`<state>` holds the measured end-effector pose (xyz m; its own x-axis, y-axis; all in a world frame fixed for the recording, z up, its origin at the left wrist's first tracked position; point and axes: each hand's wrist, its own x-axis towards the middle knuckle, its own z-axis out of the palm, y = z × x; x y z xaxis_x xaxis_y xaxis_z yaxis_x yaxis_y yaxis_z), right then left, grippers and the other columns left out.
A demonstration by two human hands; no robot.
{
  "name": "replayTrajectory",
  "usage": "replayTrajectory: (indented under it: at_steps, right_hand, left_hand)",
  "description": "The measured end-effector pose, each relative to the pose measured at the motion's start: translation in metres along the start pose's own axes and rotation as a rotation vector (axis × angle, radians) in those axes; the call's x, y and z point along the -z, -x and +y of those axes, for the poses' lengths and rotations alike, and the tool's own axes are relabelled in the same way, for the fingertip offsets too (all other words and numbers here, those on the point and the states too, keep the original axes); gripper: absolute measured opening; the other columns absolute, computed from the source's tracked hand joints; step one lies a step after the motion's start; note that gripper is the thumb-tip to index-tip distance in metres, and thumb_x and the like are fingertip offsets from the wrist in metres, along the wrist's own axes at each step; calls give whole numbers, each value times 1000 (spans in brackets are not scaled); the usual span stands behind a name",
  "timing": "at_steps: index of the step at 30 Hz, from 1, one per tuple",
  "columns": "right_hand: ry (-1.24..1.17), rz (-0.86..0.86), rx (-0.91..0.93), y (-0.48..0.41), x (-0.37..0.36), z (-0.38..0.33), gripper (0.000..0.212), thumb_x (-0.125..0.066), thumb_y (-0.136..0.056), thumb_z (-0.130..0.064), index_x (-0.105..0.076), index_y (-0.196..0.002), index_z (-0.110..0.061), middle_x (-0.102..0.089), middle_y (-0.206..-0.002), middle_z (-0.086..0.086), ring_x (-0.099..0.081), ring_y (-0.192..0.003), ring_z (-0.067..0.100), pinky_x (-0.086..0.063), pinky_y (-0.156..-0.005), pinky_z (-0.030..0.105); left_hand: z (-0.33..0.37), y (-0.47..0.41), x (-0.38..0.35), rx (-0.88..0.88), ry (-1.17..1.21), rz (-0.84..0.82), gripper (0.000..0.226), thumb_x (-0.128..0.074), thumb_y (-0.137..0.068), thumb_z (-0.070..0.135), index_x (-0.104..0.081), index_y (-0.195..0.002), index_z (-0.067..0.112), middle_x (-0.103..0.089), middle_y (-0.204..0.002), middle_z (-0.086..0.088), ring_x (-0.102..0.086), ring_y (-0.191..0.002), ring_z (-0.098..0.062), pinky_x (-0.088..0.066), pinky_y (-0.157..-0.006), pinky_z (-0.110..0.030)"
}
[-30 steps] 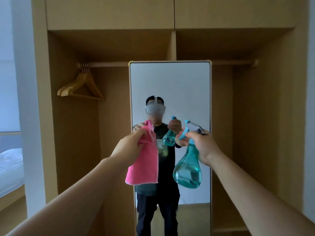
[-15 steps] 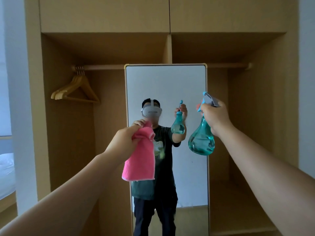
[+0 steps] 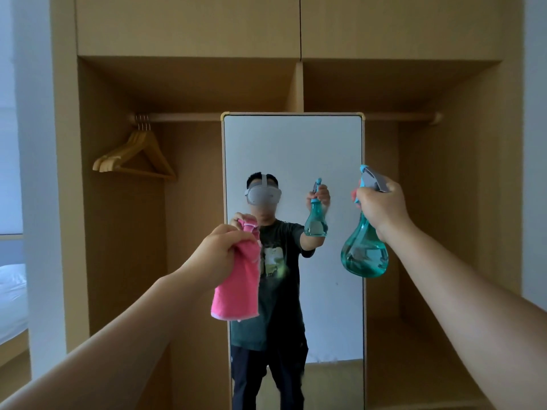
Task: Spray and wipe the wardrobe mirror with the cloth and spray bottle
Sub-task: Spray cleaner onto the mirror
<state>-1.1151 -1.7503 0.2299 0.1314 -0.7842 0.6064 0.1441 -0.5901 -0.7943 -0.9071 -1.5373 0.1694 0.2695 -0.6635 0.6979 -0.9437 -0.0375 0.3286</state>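
Note:
A tall mirror (image 3: 319, 149) with a thin pale frame stands in the middle of an open wooden wardrobe. My left hand (image 3: 220, 253) grips the top of a pink cloth (image 3: 238, 285), which hangs down in front of the mirror's left edge. My right hand (image 3: 381, 207) holds a teal spray bottle (image 3: 364, 253) by its neck, fingers round the grey trigger head, at the mirror's right edge. The nozzle points toward the glass. Both hands are short of the mirror. The glass reflects a person holding the cloth and bottle.
Wooden hangers (image 3: 136, 156) hang on the rail (image 3: 183, 116) at the left of the wardrobe (image 3: 444, 179). Closed upper cabinet doors sit above. A bed (image 3: 11, 303) with white bedding shows at the far left, past a white wall edge.
My right hand has lifted the spray bottle up and to the right, from in front of the mirror's middle to its right edge. The cloth hand has stayed about level.

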Motion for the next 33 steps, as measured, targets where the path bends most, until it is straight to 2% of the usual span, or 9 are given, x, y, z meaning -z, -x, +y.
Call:
replayTrajectory:
  at_steps: [3,6,11,15,16,20,25,29,33]
  right_hand:
    - [5,-32,-5,6,-5,-2,17,-52,-81,-19,-63,-94,-19,-61,-83,6,-48,-58,8,-39,-48,19]
    - [-7,-44,32,11,-11,-6,21,-52,-82,-16,-63,-99,-7,-59,-83,13,-43,-56,9,-37,-42,14]
    - [-3,-93,52,22,-22,-16,23,-50,-89,-12,-59,-105,2,-61,-108,27,-45,-62,11,-37,-54,23]
    - [-42,-116,56,30,-29,-20,17,-47,-91,-3,-55,-100,10,-63,-66,4,-57,-45,-4,-36,-36,9]
    - [-45,-117,56,32,-31,-20,16,-47,-91,-2,-56,-99,9,-60,-64,0,-55,-43,-8,-35,-35,7]
    - [27,-107,63,33,-39,-16,12,-51,-90,-10,-59,-96,-3,-55,-79,5,-53,-59,10,-39,-50,18]
    - [16,-97,39,32,-46,-13,18,-51,-87,-3,-60,-98,8,-49,-69,2,-50,-57,8,-36,-43,12]
    - [-71,-144,54,39,-49,-18,12,-48,-87,7,-58,-91,12,-56,-47,-12,-53,-44,-15,-31,-35,3]
    - [-82,-224,109,45,-58,-24,22,-48,-91,3,-54,-73,-9,-55,-44,-28,-53,-48,-18,-33,-39,1]
  left_hand:
    - [-1,5,4,-11,-16,-101,49,-51,-83,-1,-61,-118,32,-45,-115,13,-42,-107,-8,-36,-87,-12]
    - [-5,8,8,-11,-62,-199,62,-64,-76,3,-52,-126,36,-38,-122,13,-39,-110,-9,-37,-85,-14]
    - [-14,15,14,-101,-111,-82,51,-64,-81,-1,-61,-123,29,-52,-116,7,-50,-107,-13,-40,-85,-11]
    - [-17,20,21,-96,-179,-45,43,-60,-89,7,-60,-124,32,-58,-114,4,-56,-103,-16,-50,-89,-32]
    - [-18,21,24,-89,-188,-44,42,-59,-90,9,-59,-125,33,-58,-114,5,-56,-102,-15,-50,-88,-34]
    - [-22,26,30,-76,-180,-33,41,-59,-91,13,-56,-127,32,-57,-116,10,-56,-103,-13,-50,-89,-35]
    - [-29,28,33,-62,-153,-4,42,-59,-90,10,-58,-125,33,-56,-116,12,-55,-104,-11,-49,-90,-31]
    - [-35,30,34,-62,-131,11,43,-61,-89,9,-59,-123,37,-55,-113,16,-55,-103,-9,-47,-87,-24]
    - [-41,32,36,-49,-122,19,42,-61,-89,10,-60,-120,37,-56,-113,16,-55,-102,-9,-49,-89,-28]
